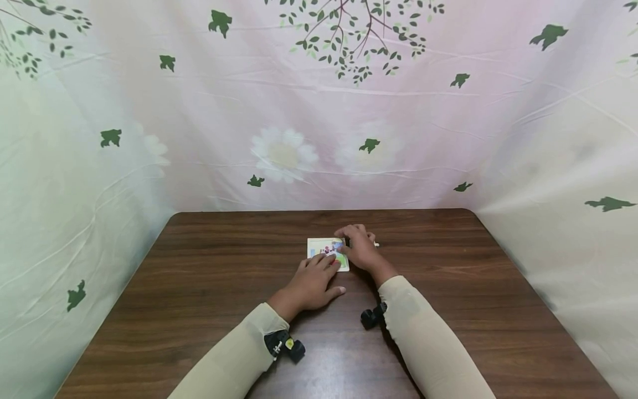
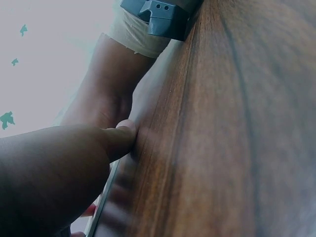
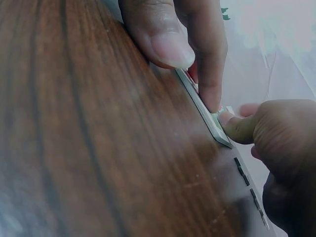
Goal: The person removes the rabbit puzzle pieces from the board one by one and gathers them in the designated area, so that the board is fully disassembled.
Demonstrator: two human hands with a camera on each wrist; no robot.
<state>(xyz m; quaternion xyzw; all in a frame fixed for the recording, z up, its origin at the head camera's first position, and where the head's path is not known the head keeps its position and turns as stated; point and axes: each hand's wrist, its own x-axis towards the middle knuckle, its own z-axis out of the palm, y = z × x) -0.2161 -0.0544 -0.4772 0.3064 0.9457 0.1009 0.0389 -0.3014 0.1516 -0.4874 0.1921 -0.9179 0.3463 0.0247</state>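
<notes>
A small flat picture board [image 1: 312,244] with a pale border and a colourful printed picture lies on the brown table. My left hand [image 1: 311,282] rests on its lower part with fingers fairly straight, thumb out to the side on the tabletop. Over the upper right corner is my right hand [image 1: 363,248], its fingers bent. In the right wrist view, the right thumb [image 3: 239,129] touches the greenish end of the board [image 3: 200,106], beside a left fingertip. Whether the right fingers pinch anything is hidden. A small white thing [image 1: 376,244] peeks out beside the right hand.
A pale strip with dark marks [image 3: 242,171] lies just past the board's end, under the right hand. Behind the wooden table [image 1: 209,299] and at both sides hangs a pale cloth [image 1: 214,111] with leaves, birds and flowers. Each wrist wears a dark camera.
</notes>
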